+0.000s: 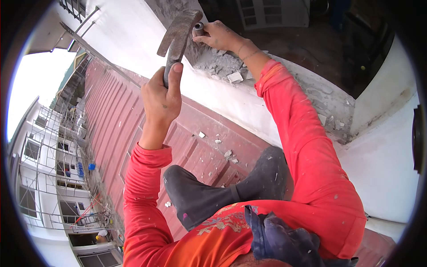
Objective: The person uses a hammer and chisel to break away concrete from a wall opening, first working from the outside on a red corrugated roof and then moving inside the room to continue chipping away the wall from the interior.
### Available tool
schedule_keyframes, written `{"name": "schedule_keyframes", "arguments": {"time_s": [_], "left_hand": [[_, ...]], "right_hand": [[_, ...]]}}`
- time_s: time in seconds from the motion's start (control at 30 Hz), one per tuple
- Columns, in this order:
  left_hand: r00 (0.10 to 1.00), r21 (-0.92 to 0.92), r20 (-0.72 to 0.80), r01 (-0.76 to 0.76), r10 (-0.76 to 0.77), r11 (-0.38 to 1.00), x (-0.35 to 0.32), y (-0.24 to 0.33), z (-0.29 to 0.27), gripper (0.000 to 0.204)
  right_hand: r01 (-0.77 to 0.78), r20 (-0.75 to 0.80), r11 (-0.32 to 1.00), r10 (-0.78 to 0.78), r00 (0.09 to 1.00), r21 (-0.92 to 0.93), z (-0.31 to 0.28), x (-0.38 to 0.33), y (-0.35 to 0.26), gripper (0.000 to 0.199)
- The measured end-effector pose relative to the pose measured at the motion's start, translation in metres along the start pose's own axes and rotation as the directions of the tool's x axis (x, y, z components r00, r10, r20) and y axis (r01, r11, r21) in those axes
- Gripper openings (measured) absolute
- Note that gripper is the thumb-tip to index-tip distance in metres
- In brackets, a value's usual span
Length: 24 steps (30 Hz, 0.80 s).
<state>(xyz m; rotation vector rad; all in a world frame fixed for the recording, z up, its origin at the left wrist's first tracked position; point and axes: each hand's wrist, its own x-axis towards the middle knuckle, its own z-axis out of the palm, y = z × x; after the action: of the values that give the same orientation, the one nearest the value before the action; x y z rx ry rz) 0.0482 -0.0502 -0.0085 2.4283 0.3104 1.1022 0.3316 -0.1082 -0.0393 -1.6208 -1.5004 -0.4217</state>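
Bunched dark-blue cloth (284, 236) nearest, below both hands; left hand (162, 95) wrapped round a grey steel claw hammer (181, 33), thumb up the handle, head just beside the short grey round metal bar (199, 29) held in the curled fingers of the right hand (220, 35). Off-centre hit could glance onto those fingers, since they sit close to the bar's near end; loose grey rubble (218, 62) on the rough concrete ledge (320, 89), just below the right hand, could shift and let the bar skid if its hidden end rests there.

no readable text, no labels, no numbers
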Motion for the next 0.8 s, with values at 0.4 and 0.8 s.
{"name": "schedule_keyframes", "arguments": {"time_s": [0.4, 0.8], "left_hand": [[0.998, -0.049, -0.038, -0.05, 0.048, 0.998, 0.012, 0.014, -0.006, 0.065], [0.995, -0.253, -0.056, 0.061, -0.077, 0.966, 0.041, -0.009, 0.022, 0.075]], "right_hand": [[-0.03, 0.017, 0.994, 0.028, 0.999, 0.104, 0.008, -0.009, 0.018, 0.03], [-0.006, 0.014, 0.992, 0.004, 1.0, 0.124, 0.0, 0.003, 0.027, 0.024]]}}
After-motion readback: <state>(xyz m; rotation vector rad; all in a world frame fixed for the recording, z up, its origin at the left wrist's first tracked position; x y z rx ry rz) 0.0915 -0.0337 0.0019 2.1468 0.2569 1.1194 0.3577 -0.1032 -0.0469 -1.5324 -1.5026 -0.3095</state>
